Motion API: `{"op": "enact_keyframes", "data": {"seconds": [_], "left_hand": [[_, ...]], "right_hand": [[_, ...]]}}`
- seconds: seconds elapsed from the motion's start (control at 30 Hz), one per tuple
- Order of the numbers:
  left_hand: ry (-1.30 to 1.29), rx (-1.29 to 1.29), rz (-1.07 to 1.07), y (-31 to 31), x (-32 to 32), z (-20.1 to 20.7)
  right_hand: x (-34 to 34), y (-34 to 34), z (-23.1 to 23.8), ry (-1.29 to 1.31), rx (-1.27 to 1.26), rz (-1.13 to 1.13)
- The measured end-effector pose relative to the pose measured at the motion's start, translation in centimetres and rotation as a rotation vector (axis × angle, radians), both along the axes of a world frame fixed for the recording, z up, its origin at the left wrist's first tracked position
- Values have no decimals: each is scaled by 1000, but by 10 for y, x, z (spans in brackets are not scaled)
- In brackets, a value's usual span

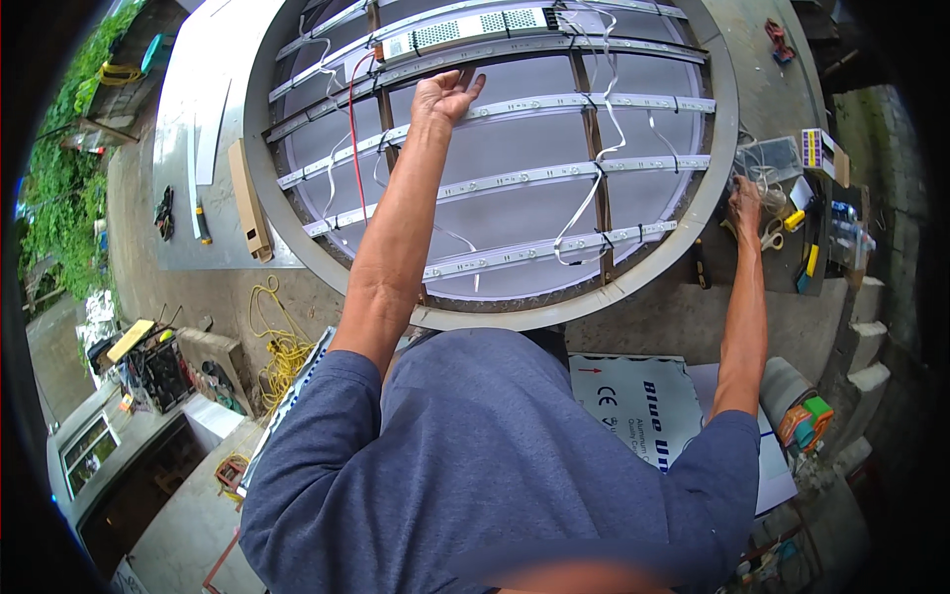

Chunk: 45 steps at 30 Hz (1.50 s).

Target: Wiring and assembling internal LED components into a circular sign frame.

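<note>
A big round metal frame [727,109] lies before me, crossed by several LED strips [524,180] on metal bars. My left hand [445,96] is over its upper middle, palm turned up, fingers loosely bent and apart. The fingertips are at a dark crossbar [495,67] just below a perforated metal power supply [465,34]. A red wire [353,129] and white wires [616,109] run across the frame. Off its right side, my right hand [745,203] reaches to the table with fingers drawn together beside tangled clear wire and scissors [772,238]; their tips are partly hidden.
Around my right hand are a clear plastic container [775,156], a small yellow-and-purple box [819,153] and a yellow-black cutter [811,255]. A cardboard strip [247,203] lies left of the frame. Yellow cord [285,361] is coiled on the ground; printed sheeting [633,406] lies near me.
</note>
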<state>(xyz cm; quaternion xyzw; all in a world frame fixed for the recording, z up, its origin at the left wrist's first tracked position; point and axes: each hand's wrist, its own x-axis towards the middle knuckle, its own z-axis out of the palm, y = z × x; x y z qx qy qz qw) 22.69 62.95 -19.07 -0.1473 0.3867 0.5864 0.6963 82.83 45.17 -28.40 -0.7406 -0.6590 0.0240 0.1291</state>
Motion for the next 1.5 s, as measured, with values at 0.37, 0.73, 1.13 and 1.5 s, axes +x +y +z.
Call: {"op": "enact_keyframes", "data": {"seconds": [0.37, 0.73, 1.13, 1.5], "left_hand": [[-25, 57, -18, 10, -7, -22], [59, -47, 119, 27, -32, -25], [100, 4, 110, 40, 9, -54], [-33, 47, 93, 49, -43, -70]], "right_hand": [[-10, -8, 7, 54, -50, 18], [-25, -5, 43, 202, 2, 154], [34, -12, 23, 342, -11, 161], [12, 7, 37, 468, -41, 76]]}}
